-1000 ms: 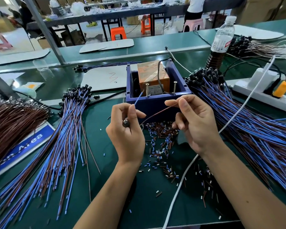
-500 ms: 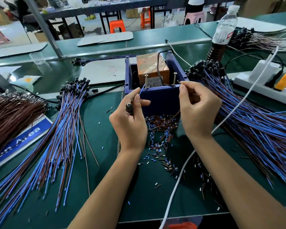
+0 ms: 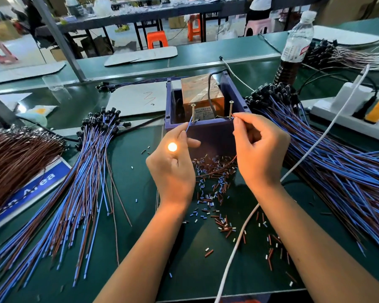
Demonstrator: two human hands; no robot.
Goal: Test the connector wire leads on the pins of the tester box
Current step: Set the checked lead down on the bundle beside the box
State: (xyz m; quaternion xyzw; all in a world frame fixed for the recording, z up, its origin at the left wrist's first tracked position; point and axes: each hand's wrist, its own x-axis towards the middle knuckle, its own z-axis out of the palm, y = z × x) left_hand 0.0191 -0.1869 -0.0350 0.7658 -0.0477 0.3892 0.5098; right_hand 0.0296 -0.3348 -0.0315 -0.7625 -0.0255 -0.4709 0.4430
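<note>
factory: workbenches (image 3: 206, 55), wire bundles (image 3: 79, 193)

Two hands (image 3: 173, 169) are showing, two screws (image 3: 193, 112), one box (image 3: 208, 134), one bottle (image 3: 295, 44), two orange stools (image 3: 157, 39).

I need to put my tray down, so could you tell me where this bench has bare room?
Bare green mat lies between the left wire bundle and the left forearm. Between the forearms, wire offcuts litter it. The right side is crowded by the right wire bundle and the white cable.
</note>
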